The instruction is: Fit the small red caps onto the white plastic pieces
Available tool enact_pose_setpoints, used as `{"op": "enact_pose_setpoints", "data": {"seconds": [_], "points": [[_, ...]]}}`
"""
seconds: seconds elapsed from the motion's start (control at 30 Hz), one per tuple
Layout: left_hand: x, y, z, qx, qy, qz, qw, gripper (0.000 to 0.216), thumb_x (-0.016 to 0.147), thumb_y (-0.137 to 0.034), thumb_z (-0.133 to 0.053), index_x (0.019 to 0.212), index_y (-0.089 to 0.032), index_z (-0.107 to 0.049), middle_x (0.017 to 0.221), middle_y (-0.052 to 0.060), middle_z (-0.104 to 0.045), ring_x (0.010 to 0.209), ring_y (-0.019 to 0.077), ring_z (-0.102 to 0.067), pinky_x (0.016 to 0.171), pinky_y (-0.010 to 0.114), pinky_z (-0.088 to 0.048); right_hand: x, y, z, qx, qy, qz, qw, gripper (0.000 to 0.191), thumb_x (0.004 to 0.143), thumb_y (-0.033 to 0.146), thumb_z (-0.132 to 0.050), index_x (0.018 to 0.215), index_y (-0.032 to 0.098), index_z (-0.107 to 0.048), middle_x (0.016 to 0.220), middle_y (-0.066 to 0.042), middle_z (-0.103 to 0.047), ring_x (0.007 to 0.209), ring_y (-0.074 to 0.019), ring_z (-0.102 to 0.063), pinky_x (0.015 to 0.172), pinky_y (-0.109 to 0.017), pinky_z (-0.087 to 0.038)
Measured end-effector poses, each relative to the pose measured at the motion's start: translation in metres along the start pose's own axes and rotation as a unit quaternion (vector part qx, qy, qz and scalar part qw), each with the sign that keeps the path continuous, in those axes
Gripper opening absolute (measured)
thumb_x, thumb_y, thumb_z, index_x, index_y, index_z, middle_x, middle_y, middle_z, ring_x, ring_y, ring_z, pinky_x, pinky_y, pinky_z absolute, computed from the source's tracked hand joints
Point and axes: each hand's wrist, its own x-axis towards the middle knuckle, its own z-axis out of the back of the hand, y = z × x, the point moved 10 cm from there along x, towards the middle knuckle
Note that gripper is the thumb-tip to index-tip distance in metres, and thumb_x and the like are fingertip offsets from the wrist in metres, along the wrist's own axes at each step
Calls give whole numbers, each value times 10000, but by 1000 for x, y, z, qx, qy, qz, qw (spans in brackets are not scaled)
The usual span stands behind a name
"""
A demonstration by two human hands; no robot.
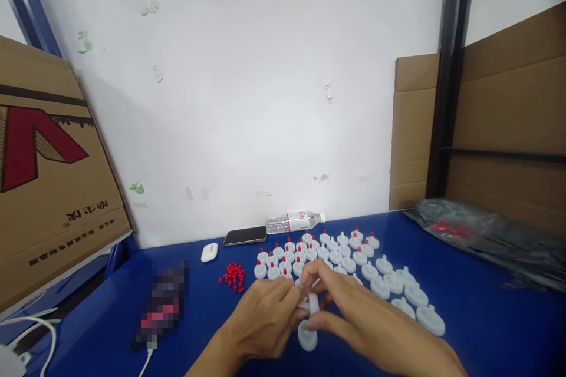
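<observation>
Near the table's front, my two hands meet around one white nozzle cap (313, 304). My right hand (340, 300) grips its round base between thumb and fingers. The fingers of my left hand (266, 313) are closed at the nozzle side of the same piece and hide its tip. Just beneath them another white cap (307, 337) lies on the blue table. Beyond my hands stand rows of white nozzle caps (335, 257). Many of those at the left and back carry small red tips; those to the right (415, 293) have bare nozzles.
A pile of loose red tips (234, 275) lies left of the rows. Along the wall are a white earphone case (209, 252), a phone (245, 236) and a lying water bottle (294, 222). Grey plastic (481, 241) covers the right side; a blurred pouch (161, 306) lies left.
</observation>
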Motion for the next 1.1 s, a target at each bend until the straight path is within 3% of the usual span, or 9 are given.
{"op": "enact_pose_setpoints", "data": {"seconds": [0.13, 0.23, 0.37, 0.47, 0.6, 0.77, 0.83, 0.93, 1.1], "points": [[3, 9, 1, -51, -19, 41, 998, 177, 985, -193, -319, 835, -224, -407, 719, 0, -536, 578, 155, -465, 527, 295, -277, 3, 1, 5, -20, -28, 7, 999, 233, 982, 334, -550, 1186, 334, -438, 1153, 12, -613, 1054, -182, -600, 912, -301, -468], [5, 22, -7, -140, -4, 117, 983, 247, 1022, -248, -300, 809, -215, -422, 718, -17, -530, 607, 134, -475, 571, 279, -288, 4, -2, 6, -51, -57, 16, 997, 224, 988, 345, -527, 1191, 334, -434, 1111, 4, -627, 1005, -187, -621, 870, -311, -495], [-14, 71, -8, -246, -22, 272, 930, 442, 1059, -385, -197, 681, -208, -340, 608, -35, -449, 554, 117, -421, 560, 257, -293, 3, -8, 23, -125, -128, 59, 982, 285, 981, 350, -521, 1256, 319, -453, 1169, -38, -630, 1027, -215, -641, 876, -341, -520], [-52, 132, 16, -138, -53, 395, 907, 473, 1046, -452, -194, 668, -215, -350, 578, -27, -454, 544, 135, -428, 570, 268, -298, 0, -14, 63, -199, -216, 78, 953, 361, 979, 395, -511, 1325, 303, -465, 1189, -70, -645, 1045, -244, -656, 866, -364, -538], [-98, 195, 28, 63, 58, 501, 861, 452, 1034, -398, -191, 802, -219, -534, 748, 52, -658, 765, 227, -626, 665, 304, -349, 9, -19, 131, -276, -282, 100, 913, 402, 985, 396, -470, 1370, 285, -507, 1182, -70, -681, 1031, -241, -675, 868, -359, -542], [-133, 228, 22, 104, 111, 588, 795, 433, 992, -331, -196, 901, -200, -598, 955, 156, -727, 922, 322, -689, 728, 363, -432, 28, -74, 195, -258, -325, 57, 908, 292, 908, 440, -547, 1027, 239, -724, 1030, -54, -750, 894, -230, -700, 816, -333, -538], [-144, 232, 19, 105, 121, 619, 769, 451, 974, -317, -197, 934, -170, -622, 991, 202, -729, 935, 358, -698, 734, 398, -459, 31, -116, 205, -244, -304, 1, 921, 298, 859, 468, -589, 947, 231, -747, 949, -54, -769, 854, -240, -704, 789, -332, -534], [-156, 235, 13, 96, 139, 644, 746, 489, 967, -347, -207, 970, -133, -647, 1030, 242, -731, 964, 391, -703, 754, 432, -487, 33, -168, 200, -255, -202, -60, 944, 259, 778, 459, -654, 838, 227, -752, 838, -36, -772, 805, -237, -700, 744, -311, -502], [-158, 236, 7, 88, 148, 641, 748, 466, 959, -373, -250, 1027, -127, -639, 1044, 239, -734, 993, 396, -699, 776, 444, -499, 27, -200, 197, -208, -120, -113, 964, 312, 714, 509, -704, 747, 199, -709, 730, -30, -745, 711, -204, -677, 652, -269, -469]]}}
